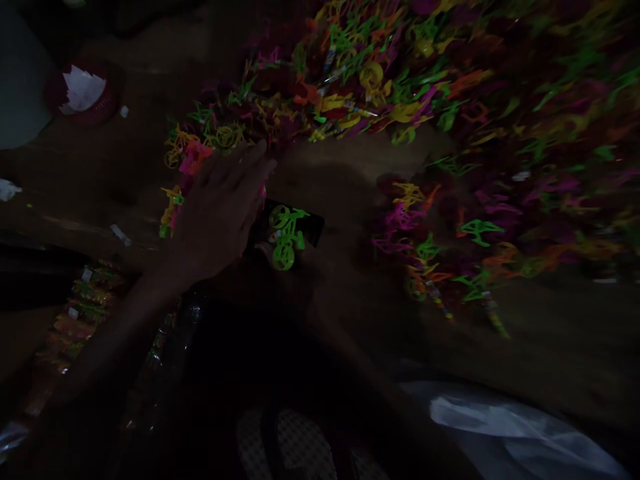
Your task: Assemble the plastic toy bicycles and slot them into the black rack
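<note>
The picture is very dark. My left hand (220,207) lies flat, fingers stretched out, over the near left end of a pile of coloured plastic pieces, with pink and yellow pieces (195,158) showing around its edge. My right hand (300,277) is dim and blurred, just right of the left one. Its fingers seem closed at the lower side of a green toy bicycle (290,233) with yellow-green wheels. Behind the toy is a dark, flat, rectangular thing (314,228), whose kind I cannot make out.
A large heap of bright plastic toy pieces (370,80) spreads over the brown surface (345,160), with a smaller cluster (415,227) at right. A dark red bowl (95,110) holds white paper pieces. Packed toys (90,307) lie lower left; white plastic sheeting (500,420) lies lower right.
</note>
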### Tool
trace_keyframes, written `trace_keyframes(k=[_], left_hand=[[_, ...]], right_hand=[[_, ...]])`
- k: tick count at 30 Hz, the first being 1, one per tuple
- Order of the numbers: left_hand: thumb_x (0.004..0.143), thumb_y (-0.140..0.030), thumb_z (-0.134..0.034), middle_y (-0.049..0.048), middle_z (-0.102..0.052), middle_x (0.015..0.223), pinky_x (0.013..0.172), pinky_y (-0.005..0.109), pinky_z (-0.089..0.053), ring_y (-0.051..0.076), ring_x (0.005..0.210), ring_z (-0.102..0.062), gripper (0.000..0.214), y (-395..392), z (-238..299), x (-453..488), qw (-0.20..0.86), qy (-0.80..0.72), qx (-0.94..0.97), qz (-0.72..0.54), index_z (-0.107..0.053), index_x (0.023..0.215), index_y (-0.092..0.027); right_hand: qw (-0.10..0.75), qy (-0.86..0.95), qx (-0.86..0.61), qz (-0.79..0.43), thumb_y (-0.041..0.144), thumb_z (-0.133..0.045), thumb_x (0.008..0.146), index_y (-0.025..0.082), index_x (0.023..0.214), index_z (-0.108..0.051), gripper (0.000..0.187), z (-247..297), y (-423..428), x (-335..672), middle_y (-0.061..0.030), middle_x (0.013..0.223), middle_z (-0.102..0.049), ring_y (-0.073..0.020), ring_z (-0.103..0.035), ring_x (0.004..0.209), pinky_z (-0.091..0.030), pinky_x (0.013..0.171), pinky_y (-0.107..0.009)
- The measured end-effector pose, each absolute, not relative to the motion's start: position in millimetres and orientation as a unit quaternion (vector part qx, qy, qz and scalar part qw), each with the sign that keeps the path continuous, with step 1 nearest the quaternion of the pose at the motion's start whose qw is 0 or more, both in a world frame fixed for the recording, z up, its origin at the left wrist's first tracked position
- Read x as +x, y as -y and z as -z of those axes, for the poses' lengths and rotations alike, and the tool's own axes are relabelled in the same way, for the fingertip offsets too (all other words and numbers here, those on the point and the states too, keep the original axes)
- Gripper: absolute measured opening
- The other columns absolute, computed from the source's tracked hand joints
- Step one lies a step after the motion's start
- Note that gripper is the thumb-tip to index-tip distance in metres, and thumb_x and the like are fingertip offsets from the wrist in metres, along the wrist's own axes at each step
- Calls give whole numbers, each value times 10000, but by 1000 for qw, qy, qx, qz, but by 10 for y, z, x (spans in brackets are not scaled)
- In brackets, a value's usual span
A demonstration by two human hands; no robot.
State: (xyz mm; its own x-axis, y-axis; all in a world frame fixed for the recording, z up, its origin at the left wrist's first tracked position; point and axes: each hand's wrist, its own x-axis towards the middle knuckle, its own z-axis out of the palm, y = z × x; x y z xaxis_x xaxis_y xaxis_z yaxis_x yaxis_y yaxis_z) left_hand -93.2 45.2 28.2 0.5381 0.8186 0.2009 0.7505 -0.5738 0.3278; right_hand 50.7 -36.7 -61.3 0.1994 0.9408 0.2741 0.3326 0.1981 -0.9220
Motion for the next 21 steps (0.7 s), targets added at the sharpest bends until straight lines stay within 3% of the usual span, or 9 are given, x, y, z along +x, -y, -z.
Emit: trace_keyframes(k=[4, 9, 12, 16, 19, 21], left_hand=[[983, -272, -319, -7, -400, 1608, 1295, 465, -210, 202, 1527, -308, 507, -395, -230, -960, 85, -442, 875, -178, -486, 1461, -282], [1009, -245, -319, 47, -461, 1575, 1280, 472, -227, 225, 1510, -346, 479, -398, -221, -963, 89, -437, 873, -201, -485, 1457, -209], [1035, -305, -305, 81, -480, 1559, 1284, 437, -234, 231, 1499, -367, 484, -390, -313, -983, 113, -428, 870, -216, -477, 1466, -167], [1038, -417, -290, 42, -426, 1597, 1255, 435, -307, 214, 1493, -376, 524, -336, -508, -1003, 190, -440, 855, -197, -402, 1516, -232], [952, -550, -481, 100, -346, 1636, 1274, 533, -193, 290, 1533, -282, 685, -299, -522, -916, 162, -459, 861, -149, -363, 1532, -207], [862, -549, -626, 147, -336, 1633, 1261, 615, -124, 359, 1539, -235, 802, -294, -448, -819, 115, -484, 857, -131, -365, 1527, -184]], right_hand=[[509, 593, -560, -277, 245, -595, 909, 226, 928, -689, 98, 579, 309, 436, -6, 824, -724, -180, -665, 747, -530, 643, -300], [488, 630, -552, -244, 176, -535, 888, 220, 846, -650, 130, 577, 304, 448, 7, 742, -666, -162, -600, 677, -477, 600, -286], [480, 624, -562, -255, 184, -526, 902, 216, 889, -660, 138, 567, 307, 434, -8, 796, -684, -170, -610, 715, -486, 629, -294], [473, 651, -551, -219, 185, -501, 913, 208, 902, -673, 173, 584, 293, 400, -13, 758, -659, -167, -587, 701, -480, 654, -294], [485, 673, -532, -168, 207, -455, 942, 211, 850, -646, 212, 640, 281, 383, -16, 725, -638, -171, -572, 685, -458, 646, -300], [497, 684, -515, -141, 213, -448, 959, 212, 826, -624, 221, 673, 277, 372, -24, 752, -650, -176, -579, 706, -447, 650, -305]])
